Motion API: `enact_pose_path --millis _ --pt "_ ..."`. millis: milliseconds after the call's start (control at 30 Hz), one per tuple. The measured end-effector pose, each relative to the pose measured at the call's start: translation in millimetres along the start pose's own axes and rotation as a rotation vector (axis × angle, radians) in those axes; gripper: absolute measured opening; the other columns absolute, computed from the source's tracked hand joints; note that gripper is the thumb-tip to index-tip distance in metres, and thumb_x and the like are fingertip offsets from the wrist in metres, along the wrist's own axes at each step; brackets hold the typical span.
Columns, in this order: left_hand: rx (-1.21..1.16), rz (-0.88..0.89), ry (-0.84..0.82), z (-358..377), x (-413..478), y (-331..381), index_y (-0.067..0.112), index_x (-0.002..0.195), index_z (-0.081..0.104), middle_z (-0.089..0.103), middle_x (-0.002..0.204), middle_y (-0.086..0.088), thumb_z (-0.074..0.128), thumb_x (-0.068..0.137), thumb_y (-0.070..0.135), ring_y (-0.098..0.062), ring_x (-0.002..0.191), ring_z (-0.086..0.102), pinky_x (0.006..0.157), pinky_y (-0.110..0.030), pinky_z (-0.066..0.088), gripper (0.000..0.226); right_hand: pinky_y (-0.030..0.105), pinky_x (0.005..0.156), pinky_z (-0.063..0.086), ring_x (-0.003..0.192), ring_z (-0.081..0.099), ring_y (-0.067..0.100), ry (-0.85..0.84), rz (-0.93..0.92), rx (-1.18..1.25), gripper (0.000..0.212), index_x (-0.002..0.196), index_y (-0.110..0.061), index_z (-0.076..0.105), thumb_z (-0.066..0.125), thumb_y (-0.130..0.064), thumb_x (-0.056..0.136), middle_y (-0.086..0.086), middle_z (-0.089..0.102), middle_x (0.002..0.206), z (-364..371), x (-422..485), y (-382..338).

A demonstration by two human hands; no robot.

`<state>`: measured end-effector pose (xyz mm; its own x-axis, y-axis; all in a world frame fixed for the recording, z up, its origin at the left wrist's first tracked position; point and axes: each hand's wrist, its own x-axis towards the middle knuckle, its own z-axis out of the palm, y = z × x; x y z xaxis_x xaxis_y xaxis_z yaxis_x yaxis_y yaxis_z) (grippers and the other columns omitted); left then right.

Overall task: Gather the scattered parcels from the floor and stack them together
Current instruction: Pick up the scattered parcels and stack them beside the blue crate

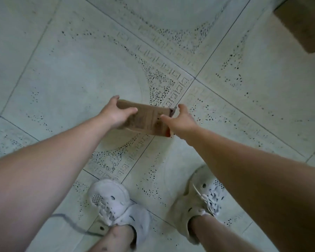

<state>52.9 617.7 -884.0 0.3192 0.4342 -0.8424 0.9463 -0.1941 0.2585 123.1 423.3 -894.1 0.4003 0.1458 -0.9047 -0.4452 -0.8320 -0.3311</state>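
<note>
The left hand (116,113) grips the left end of a brown parcel (147,120), with the thumb on the top face and the fingers curled over the far edge. The right hand (181,120) grips the right end, also with the thumb on top. The parcel is flat, made of cardboard, with printed text on its face. It sits between both hands over the tiled floor (80,73); I cannot tell if it touches the floor. At 6 o'clock from it stand two white shoes (115,204). Far away at 2 o'clock, in the corner, lies a second brown box (302,24).
</note>
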Motion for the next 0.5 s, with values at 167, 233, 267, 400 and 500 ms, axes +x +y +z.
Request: enact_pose_path --millis 167,233,267,400,500 --pt "-0.233 -0.039 0.084 26.8 19.4 -15.9 0.033 0.138 0.031 0.047 0.137 -0.004 0.074 0.077 0.040 -0.027 0.110 0.055 0.080 -0.039 0.053 0.075 0.041 0.068 0.051 0.098 0.055 0.024 -0.106 0.119 0.412 0.064 0.137 -0.033 0.029 0.064 -0.049 0.085 0.000 0.051 0.117 22.8 15.5 7.8" --pt "-0.267 -0.043 0.078 27.7 4.9 -15.9 0.031 0.136 0.033 0.051 0.132 -0.002 0.074 0.079 0.038 -0.025 0.104 0.056 0.069 -0.032 0.050 0.071 0.041 0.073 0.052 0.098 0.056 0.022 -0.099 0.135 0.486 0.056 0.133 -0.031 0.034 0.062 -0.047 0.087 0.002 0.055 0.118 21.1 2.5 5.4" --pt "-0.281 -0.037 0.077 25.2 -6.0 -13.8 0.031 0.136 0.033 0.051 0.131 -0.002 0.073 0.080 0.037 -0.024 0.105 0.057 0.072 -0.033 0.050 0.070 0.039 0.074 0.052 0.098 0.056 0.021 -0.088 0.133 0.504 0.056 0.135 -0.030 0.035 0.061 -0.045 0.088 0.003 0.055 0.119 17.4 -7.8 2.9" --pt "-0.357 0.009 0.053 -4.7 -74.7 8.6 0.028 0.140 0.030 0.051 0.125 -0.003 0.071 0.083 0.027 -0.028 0.108 0.058 0.091 -0.048 0.052 0.070 0.039 0.078 0.052 0.100 0.056 0.020 -0.037 0.091 0.535 0.050 0.131 -0.029 0.040 0.061 -0.045 0.088 0.001 0.057 0.116 -10.0 -75.4 -16.0" --pt "-0.363 0.079 0.047 -44.3 -148.4 39.2 0.028 0.142 0.030 0.050 0.106 0.002 0.069 0.085 0.022 -0.027 0.106 0.057 0.092 -0.048 0.051 0.069 0.042 0.083 0.053 0.100 0.058 0.020 0.002 0.058 0.554 0.045 0.124 -0.030 0.043 0.062 -0.046 0.086 0.001 0.059 0.116 -40.3 -150.7 -43.2"
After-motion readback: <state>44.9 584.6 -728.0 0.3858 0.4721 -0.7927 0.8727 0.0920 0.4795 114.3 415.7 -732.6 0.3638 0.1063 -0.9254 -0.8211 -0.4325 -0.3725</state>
